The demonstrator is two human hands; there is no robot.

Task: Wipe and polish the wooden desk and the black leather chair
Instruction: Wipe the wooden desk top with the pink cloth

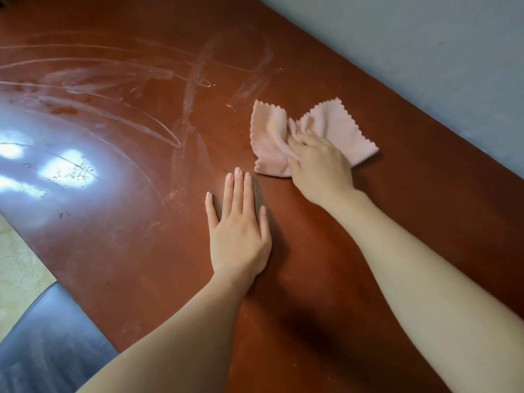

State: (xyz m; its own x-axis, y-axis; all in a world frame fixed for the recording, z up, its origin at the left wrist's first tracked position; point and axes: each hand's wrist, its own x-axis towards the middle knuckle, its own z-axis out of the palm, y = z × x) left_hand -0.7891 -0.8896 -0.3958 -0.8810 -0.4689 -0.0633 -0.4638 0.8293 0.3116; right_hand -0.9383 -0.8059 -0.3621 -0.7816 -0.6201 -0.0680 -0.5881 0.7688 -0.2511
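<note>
Desk (368, 265) fills most of the view, reddish-brown top, smeared streaks on the far left part, glare patch at left. Wall (425, 52) runs along its far edge. Chair (48, 341), black, at lower left beside the desk edge. Left hand (239, 231) lies flat on the desk, fingers straight. Right hand (320, 165) bunches the pink cloth (272, 137) against the desk.

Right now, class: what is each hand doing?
Left hand: open, flat on the wooden desk.
Right hand: gripping the pink cloth.
</note>
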